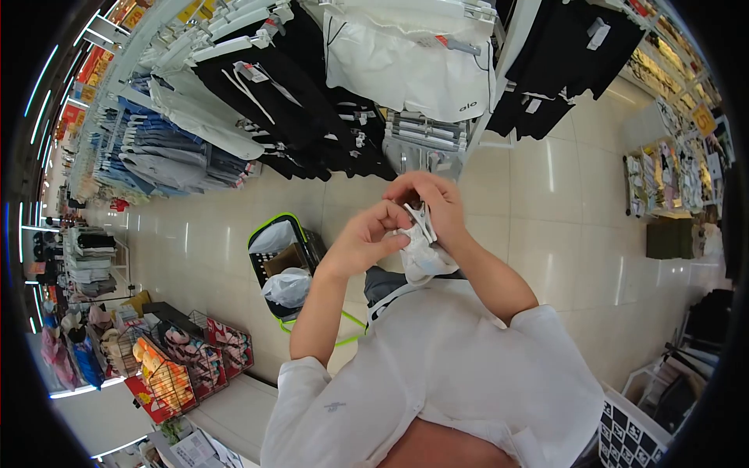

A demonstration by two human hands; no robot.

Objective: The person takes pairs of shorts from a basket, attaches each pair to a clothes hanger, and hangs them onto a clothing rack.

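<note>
My left grip was pinching the small white cloth, probably to keep it steady, while my right grip was closed around the white clip at its top. Both were before my shirt; the green-rimmed basket stood aside, perhaps leaving both grips free.

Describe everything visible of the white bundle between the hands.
The white bundle is small, rounded and crumpled, soft-looking like thin cloth; its exact kind is unclear. It is held at waist height, a pale clip against its top. The left hand touches its upper left side; the right hand holds the clip.
</note>
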